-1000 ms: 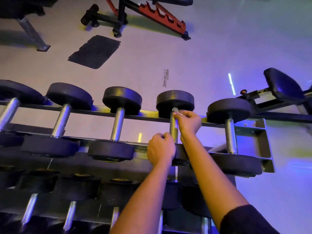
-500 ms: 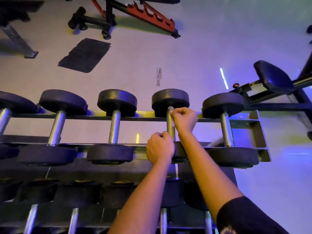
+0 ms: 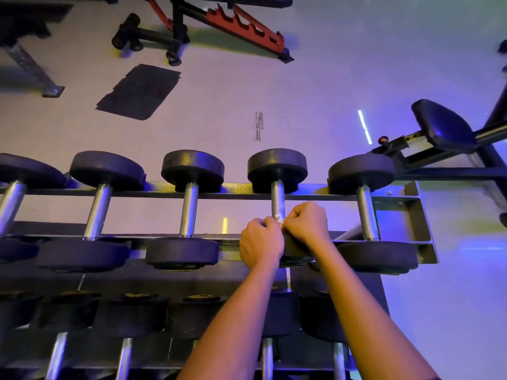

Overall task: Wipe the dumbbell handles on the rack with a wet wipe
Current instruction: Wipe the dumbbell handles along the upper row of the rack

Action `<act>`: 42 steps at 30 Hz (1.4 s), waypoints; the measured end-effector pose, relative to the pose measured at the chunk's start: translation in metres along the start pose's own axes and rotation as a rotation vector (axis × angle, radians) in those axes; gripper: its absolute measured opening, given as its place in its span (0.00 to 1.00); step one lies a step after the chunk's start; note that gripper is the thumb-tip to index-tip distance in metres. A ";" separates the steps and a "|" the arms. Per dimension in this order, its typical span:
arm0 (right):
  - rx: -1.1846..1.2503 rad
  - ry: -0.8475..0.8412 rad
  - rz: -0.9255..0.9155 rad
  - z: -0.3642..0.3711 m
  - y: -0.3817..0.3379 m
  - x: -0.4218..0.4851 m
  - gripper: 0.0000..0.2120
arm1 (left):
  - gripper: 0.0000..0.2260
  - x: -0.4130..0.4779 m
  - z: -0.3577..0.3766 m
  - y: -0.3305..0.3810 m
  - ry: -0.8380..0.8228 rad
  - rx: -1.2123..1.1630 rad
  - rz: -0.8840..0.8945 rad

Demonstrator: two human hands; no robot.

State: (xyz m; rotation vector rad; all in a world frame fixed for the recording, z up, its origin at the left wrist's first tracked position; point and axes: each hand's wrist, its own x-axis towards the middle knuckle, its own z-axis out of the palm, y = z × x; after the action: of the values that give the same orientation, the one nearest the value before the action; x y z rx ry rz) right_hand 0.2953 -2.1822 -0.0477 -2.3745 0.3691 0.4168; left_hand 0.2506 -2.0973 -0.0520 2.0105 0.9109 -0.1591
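Several black dumbbells with metal handles lie across the top tier of the rack point(image 3: 406, 212). Both my hands meet on the near end of one dumbbell's handle point(image 3: 277, 197), the second from the right. My left hand point(image 3: 260, 242) is curled at the handle's left side. My right hand point(image 3: 307, 222) is curled at its right side. A small bit of white wet wipe point(image 3: 279, 218) shows between the fingers of both hands, against the handle. The near weight of that dumbbell is mostly hidden behind my hands.
More dumbbells sit on a lower tier point(image 3: 192, 316) under my forearms. Beyond the rack lie a black floor mat point(image 3: 140, 91), a red and black bench frame point(image 3: 236, 26) and, at right, a padded machine seat point(image 3: 444, 124).
My right hand has slid down the handle from the far weight to the near end, meeting my left hand. The view has shifted slightly.
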 end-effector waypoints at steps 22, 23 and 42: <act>0.222 0.076 -0.033 -0.002 -0.002 0.027 0.07 | 0.15 0.000 0.001 -0.001 0.003 -0.005 -0.006; 0.179 0.032 -0.023 -0.001 0.006 0.018 0.07 | 0.15 0.000 0.001 0.000 0.005 -0.002 -0.005; 0.363 -0.073 0.107 0.001 0.022 0.010 0.09 | 0.14 0.001 0.000 0.002 0.014 0.008 -0.009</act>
State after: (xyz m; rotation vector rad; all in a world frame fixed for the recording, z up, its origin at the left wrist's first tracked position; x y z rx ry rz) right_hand 0.2956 -2.1989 -0.0651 -1.9873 0.4952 0.4438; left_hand 0.2523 -2.0971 -0.0511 2.0174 0.9291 -0.1543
